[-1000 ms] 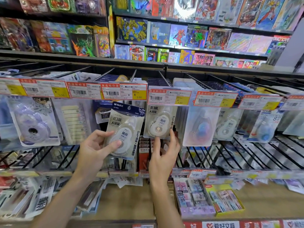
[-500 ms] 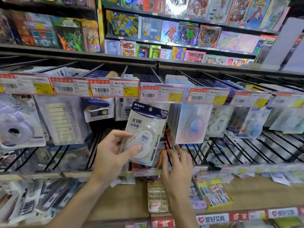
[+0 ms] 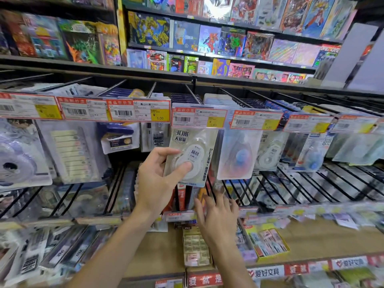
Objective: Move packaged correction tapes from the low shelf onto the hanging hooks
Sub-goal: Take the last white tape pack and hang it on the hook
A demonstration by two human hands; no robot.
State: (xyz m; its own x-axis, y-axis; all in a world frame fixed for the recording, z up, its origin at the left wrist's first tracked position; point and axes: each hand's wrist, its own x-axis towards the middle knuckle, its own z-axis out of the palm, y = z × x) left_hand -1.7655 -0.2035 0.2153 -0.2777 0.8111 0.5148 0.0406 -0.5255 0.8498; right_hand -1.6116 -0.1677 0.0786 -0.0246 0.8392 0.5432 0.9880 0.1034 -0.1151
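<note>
Currently, item 1: packaged correction tape (image 3: 192,157), white dispenser in clear pack, held upright just below the price tag (image 3: 199,117) at the front end of its hanging hook; pack top is hidden behind the tag, so I can't tell whether the hole is on the hook yet.
Item 2: left hand (image 3: 159,179), thumb pressed on the pack front, fingers curled round its left edge; firm pinch.
Item 3: right hand (image 3: 218,217), fingers spread & relaxed, holding nothing, reaching twd the packs standing in the wire rack (image 3: 291,190) below the hooks.
Handling note, my judgement: I'd keep the pack square to the hook, feel for the hole w/ the tip, slide straight back w/o bending the card, then let go. Neighbour pack w/ blue dispenser (image 3: 239,156) hangs just beside; avoid knocking it.
</note>
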